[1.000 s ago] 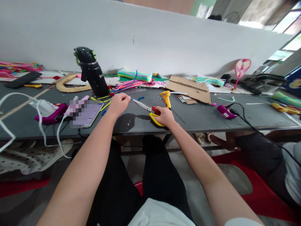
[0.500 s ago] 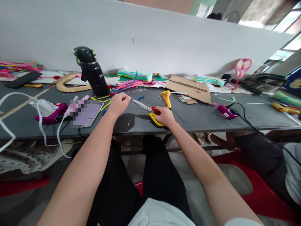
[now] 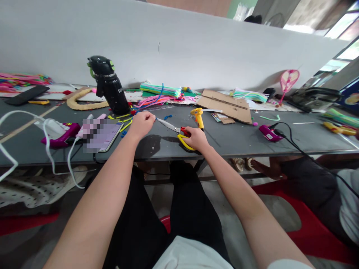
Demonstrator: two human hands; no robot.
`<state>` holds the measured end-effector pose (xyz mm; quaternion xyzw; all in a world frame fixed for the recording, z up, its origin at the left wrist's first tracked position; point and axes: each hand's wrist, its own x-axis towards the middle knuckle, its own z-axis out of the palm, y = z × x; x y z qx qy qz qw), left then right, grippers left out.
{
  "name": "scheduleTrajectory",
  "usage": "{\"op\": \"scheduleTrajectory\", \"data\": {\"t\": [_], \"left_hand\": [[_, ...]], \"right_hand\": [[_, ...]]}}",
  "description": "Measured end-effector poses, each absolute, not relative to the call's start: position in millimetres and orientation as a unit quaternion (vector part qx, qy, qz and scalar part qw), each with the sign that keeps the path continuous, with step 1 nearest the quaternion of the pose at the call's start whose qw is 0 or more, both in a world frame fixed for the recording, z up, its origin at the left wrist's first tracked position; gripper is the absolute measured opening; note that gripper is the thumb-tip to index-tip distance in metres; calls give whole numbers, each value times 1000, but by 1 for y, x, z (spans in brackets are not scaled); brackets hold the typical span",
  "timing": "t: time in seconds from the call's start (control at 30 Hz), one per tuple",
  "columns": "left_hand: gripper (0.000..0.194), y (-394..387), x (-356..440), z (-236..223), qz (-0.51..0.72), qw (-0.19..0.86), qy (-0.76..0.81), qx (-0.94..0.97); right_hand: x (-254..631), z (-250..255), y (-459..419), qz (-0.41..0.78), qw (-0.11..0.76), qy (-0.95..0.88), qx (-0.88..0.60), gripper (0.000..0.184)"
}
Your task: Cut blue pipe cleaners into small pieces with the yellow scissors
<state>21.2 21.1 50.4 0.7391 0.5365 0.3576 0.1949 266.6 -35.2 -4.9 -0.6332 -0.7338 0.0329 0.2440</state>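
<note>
My right hand (image 3: 196,139) is closed on the yellow and red handles of a pair of scissors (image 3: 175,129), whose steel blades point left across the dark table (image 3: 230,140). My left hand (image 3: 141,124) is a loose fist right at the blade tips, pinching something small that I cannot make out. Short blue pipe-cleaner bits (image 3: 167,117) lie just behind the blades. Yellow and blue pipe-cleaner pieces (image 3: 125,120) lie left of my left hand.
A black bottle (image 3: 108,85) stands behind my left hand, with a phone (image 3: 102,134) and purple glue gun (image 3: 60,135) to the left. A yellow glue gun (image 3: 198,116), cardboard (image 3: 226,104) and another purple glue gun (image 3: 268,133) lie right. Another person's leg (image 3: 308,179) shows at right.
Almost nothing has moved. Both hands stay in place with the scissors; a small blue bit now shows on the table just behind the blades.
</note>
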Motion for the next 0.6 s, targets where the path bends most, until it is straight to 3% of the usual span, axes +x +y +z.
{"op": "scheduleTrajectory", "data": {"t": [0.6], "left_hand": [[28,21,23,50,365,229,535,727]], "right_hand": [[269,-8,-33,36,255,-742,-619,17]]}}
